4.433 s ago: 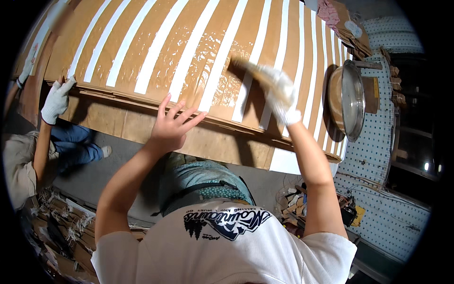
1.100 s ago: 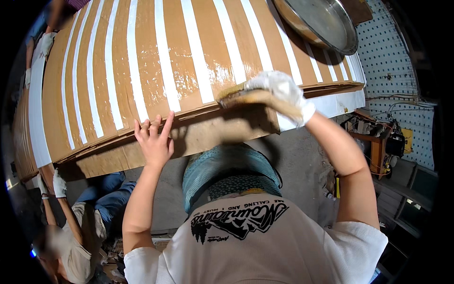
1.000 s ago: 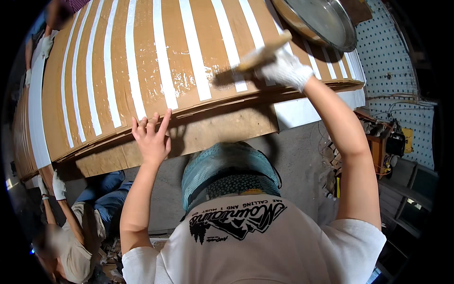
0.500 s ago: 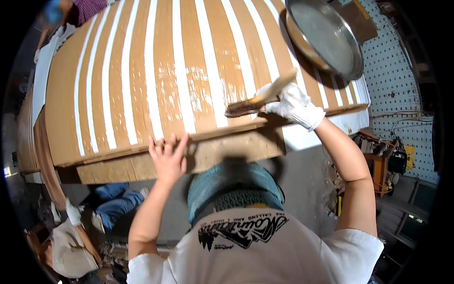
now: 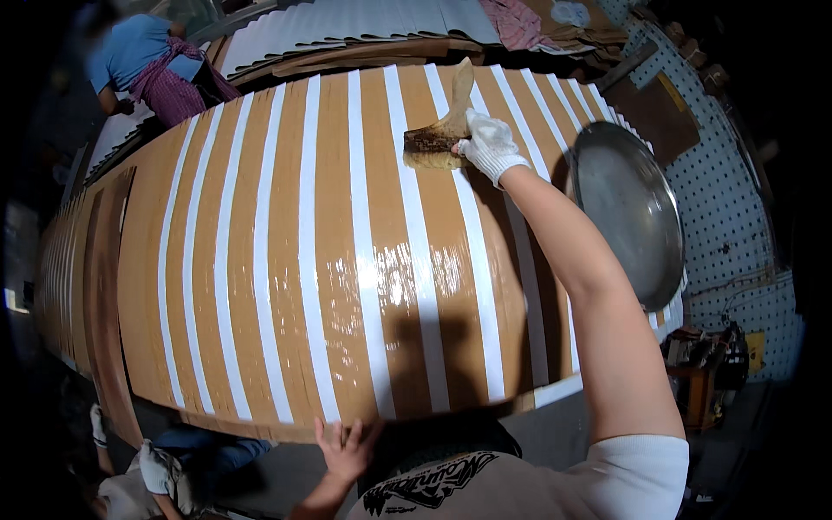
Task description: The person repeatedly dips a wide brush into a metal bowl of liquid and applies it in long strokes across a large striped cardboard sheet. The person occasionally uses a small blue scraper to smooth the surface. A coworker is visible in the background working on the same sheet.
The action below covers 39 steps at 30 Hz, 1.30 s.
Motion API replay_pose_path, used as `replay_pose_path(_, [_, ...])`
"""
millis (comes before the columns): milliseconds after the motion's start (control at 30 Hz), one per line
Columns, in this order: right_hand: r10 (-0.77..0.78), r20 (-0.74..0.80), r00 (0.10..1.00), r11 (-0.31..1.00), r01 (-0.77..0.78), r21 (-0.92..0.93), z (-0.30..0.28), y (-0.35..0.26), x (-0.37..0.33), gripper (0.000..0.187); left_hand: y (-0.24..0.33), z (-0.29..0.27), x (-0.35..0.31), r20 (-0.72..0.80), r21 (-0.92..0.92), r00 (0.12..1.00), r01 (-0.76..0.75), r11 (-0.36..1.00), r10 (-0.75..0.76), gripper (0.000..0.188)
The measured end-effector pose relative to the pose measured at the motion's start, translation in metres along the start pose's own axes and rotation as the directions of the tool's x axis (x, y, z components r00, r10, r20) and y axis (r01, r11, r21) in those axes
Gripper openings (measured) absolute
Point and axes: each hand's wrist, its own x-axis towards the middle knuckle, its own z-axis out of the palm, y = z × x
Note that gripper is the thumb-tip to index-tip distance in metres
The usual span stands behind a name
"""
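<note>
The wide brush [image 5: 438, 143] is out toward the far side of the brown sheets [image 5: 338, 173], its bristles spanning the gap between 2 white strips [image 5: 414, 212]. The right hand [image 5: 490, 146], in a knitted glove, is curled around it where the pale handle meets the dark bristles; the handle points away from the person. The bare left hand [image 5: 347, 452] has its fingers spread at the near edge, with nothing in their grip that I can make out.

I'd judge the brush light, its handle stiff, its bristles bendy; wet, it could turn slippery, so that neck seems the sensible hold. The sheets look thin and easily creased, best steadied by the edge.

Their near half shines wet around a dark shadow. A metal basin [image 5: 666, 260] stands to the right; a dark plank [image 5: 106, 303] lies at the left. A co-worker in blue [image 5: 143, 61] is at the far left, and 2 other gloved hands [image 5: 156, 468] show nearer. Pale dotted sheeting [image 5: 693, 147] spreads at the right.
</note>
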Motion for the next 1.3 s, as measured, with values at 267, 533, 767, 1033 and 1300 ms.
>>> replay_pose_path(267, [-0.037,-0.189,0.981,0.999,0.029,-0.044,0.056,0.048,0.156,0.054,0.0,0.027,-0.012,0.007,0.013,0.998,0.063,0.998,-0.063,0.04])
replay_pose_path(533, [-0.095,-0.302,0.949,0.972,0.023,-0.234,0.082,0.043,0.222,0.05,-0.014,0.033,0.004,0.064,-0.061,0.993,0.102,0.993,-0.098,0.042])
replay_pose_path(767, [-0.031,-0.007,0.999,0.993,0.032,0.114,-0.007,-0.005,0.228,0.05,-0.011,0.032,-0.006,0.093,-0.054,0.985,0.148,0.988,-0.143,0.044])
replay_pose_path(1033, [0.07,-0.086,0.994,0.978,-0.051,0.204,0.054,0.029,0.226,0.051,-0.015,0.035,-0.019,0.095,-0.096,0.984,0.158,0.983,-0.149,0.047])
replay_pose_path(1300, [-0.36,0.215,0.908,0.884,0.258,0.389,0.069,-0.067,0.246,0.051,0.006,0.029,-0.06,0.133,-0.107,0.965,0.24,0.965,-0.225,0.051])
